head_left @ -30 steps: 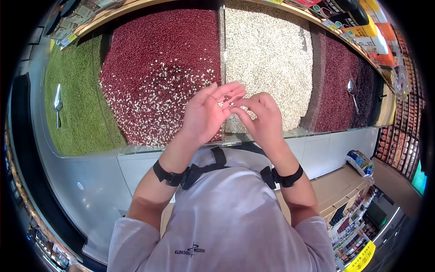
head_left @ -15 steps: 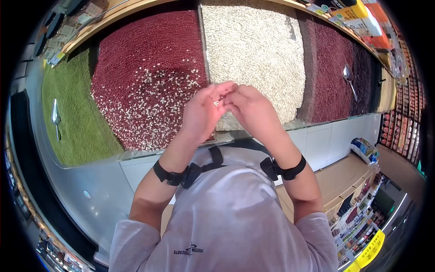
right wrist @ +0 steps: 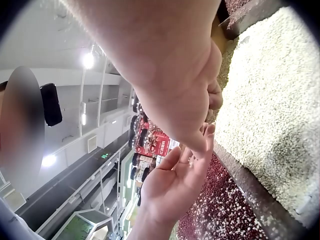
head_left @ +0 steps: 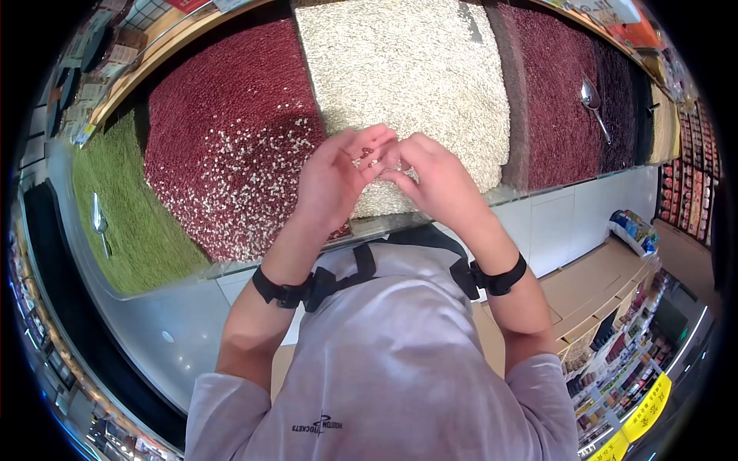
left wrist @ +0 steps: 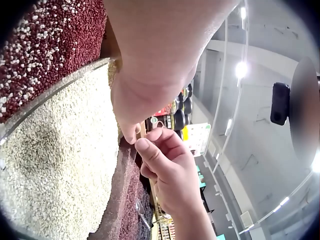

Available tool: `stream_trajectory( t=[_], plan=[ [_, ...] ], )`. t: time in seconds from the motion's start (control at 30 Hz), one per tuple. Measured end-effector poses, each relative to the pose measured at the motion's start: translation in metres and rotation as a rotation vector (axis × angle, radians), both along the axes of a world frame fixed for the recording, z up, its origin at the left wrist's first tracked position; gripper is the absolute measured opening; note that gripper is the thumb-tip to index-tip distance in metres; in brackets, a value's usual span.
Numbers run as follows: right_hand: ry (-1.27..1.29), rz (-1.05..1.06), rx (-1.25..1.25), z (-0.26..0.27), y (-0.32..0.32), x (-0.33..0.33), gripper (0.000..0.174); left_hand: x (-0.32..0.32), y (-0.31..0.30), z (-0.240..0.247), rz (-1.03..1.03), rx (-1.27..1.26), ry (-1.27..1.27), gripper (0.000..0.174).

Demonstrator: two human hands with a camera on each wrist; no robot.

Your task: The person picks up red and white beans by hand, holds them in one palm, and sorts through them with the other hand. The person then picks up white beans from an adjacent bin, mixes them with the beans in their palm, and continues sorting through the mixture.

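Note:
My left hand (head_left: 327,184) is turned palm up over the border between the red beans (head_left: 231,77) and the pale grains (head_left: 407,69), its fingers loosely extended. A few dark red beans (head_left: 367,154) and pale kernels lie on its palm and fingers. My right hand (head_left: 442,180) reaches in from the right, thumb and forefinger bent close together at the left hand's fingers. In the left wrist view the right thumb (left wrist: 144,145) is near the forefinger tip; I cannot tell whether a bean is between them. The right wrist view shows pale bits on the left palm (right wrist: 175,185).
Pale kernels are scattered over the near part of the red bean bin. Green beans (head_left: 115,215) with a metal scoop (head_left: 98,219) lie at the left. At the right, a scoop (head_left: 592,100) rests by darker beans (head_left: 546,115). A clear ledge (head_left: 530,188) runs along the front.
The view has turned, so the bins shift left. Both hands stay together; the right fingers closed over the left palm, then drew back a little, showing the beans again.

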State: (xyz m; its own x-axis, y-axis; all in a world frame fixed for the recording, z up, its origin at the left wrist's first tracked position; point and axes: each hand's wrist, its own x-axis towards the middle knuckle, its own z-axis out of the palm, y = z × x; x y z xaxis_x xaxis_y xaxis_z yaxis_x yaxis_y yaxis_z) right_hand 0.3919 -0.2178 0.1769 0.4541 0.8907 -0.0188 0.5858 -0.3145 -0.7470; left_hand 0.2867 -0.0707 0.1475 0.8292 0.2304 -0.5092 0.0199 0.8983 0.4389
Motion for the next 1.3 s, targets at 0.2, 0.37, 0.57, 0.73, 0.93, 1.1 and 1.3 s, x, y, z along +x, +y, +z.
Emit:
stream_trajectory(
  t=[0.2,0.37,0.57,0.73,0.93,1.1,1.3],
  plan=[
    [-0.164,-0.021,0.077,-0.002,-0.004,0.000,0.022,0.007,-0.006,0.005,-0.060,0.050,-0.021,0.047],
    [-0.433,-0.014,0.040,-0.009,-0.007,-0.003,0.032,0.012,-0.006,0.007,0.041,-0.037,-0.005,0.047],
    [-0.449,-0.010,0.095,-0.017,-0.010,-0.004,0.026,0.015,-0.006,0.006,0.070,-0.049,0.002,0.050],
    [-0.358,-0.016,0.136,-0.018,-0.008,-0.001,0.021,0.013,-0.005,0.008,0.077,-0.092,0.017,0.047],
    [-0.221,0.044,0.137,-0.013,-0.005,0.008,0.019,0.005,-0.004,-0.001,-0.001,-0.083,0.018,0.045],
    [-0.086,0.112,0.097,-0.003,-0.002,0.019,0.017,0.002,-0.005,-0.006,-0.100,-0.095,0.032,0.047],
    [0.113,0.202,-0.049,0.003,-0.002,0.027,0.011,0.003,-0.014,-0.004,-0.076,-0.179,0.081,0.046]
  ],
)
